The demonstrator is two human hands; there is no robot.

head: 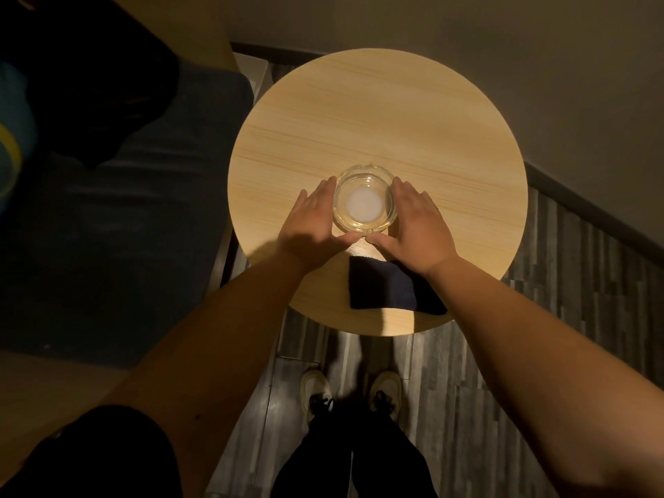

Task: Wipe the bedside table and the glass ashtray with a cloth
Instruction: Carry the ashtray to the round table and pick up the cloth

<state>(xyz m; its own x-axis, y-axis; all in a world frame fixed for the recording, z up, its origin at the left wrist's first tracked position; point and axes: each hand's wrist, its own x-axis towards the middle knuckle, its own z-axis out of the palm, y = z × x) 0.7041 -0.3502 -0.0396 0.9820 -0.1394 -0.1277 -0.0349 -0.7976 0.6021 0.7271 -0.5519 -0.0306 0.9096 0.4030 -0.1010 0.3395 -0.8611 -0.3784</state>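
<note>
**Glass ashtray being cupped between both hands**

The round glass ashtray is being cradled on the round wooden bedside table; the left hand is being pressed flat against its left wall, fingers held straight and together; the right hand is being laid against its right wall in the same way; the two thumbs are being brought almost tip to tip just below the ashtray's near rim. The dark folded cloth is being left lying on the table just behind the right wrist, partly under the forearm, touched by neither hand; it is reaching to the table's near edge.
</note>
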